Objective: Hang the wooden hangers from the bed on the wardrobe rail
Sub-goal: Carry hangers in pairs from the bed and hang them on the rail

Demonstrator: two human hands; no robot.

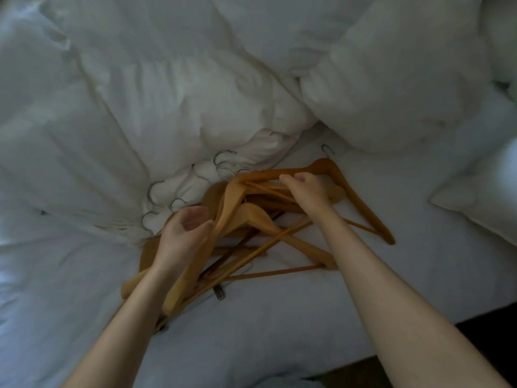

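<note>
Right hand (306, 191) gripping tangled orange-brown wooden hangers (251, 217) on white bed sheet (279, 331); left hand (184, 228) fingers loosely curled beside pile.

Hangers (251, 219) piled on the bed sheet (279, 331), duvet (140, 107) behind, pillow (481, 203) to the right

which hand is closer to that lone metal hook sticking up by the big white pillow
Right. The right hand grips wooden hangers just below the lone silver metal hook; the left hand sits farther away, at the pile's left side.
</note>
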